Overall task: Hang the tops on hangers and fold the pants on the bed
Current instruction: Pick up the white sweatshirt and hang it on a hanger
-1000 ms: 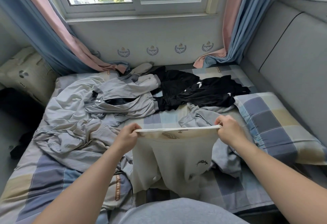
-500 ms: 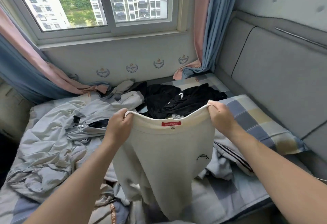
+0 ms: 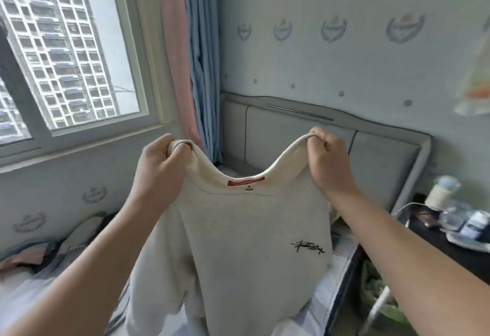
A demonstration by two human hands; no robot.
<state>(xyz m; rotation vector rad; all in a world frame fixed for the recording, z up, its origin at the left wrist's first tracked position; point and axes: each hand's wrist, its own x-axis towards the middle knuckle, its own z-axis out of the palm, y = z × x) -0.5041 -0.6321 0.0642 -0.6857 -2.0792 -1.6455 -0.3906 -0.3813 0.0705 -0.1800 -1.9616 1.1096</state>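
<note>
Window: white-framed glazed window (image 3: 100,126), left; a pale high-rise block (image 3: 53,43) fills the view. Daylight enters.
Curtains: pink fabric curtain (image 3: 175,57) beside blue fabric curtain (image 3: 204,57), hanging in the corner.
Walls: pale blue-grey wallpaper (image 3: 344,75), repeated wreath crests and small dots.
Headboard: grey padded headboard (image 3: 297,136), dark piping, against the wall.
Bedside: dark tabletop (image 3: 429,237), far right, carrying blurred bottles; contents not identifiable.

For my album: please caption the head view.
Left hand and right hand hold a cream top up by its neckline before a grey headboard.
</note>
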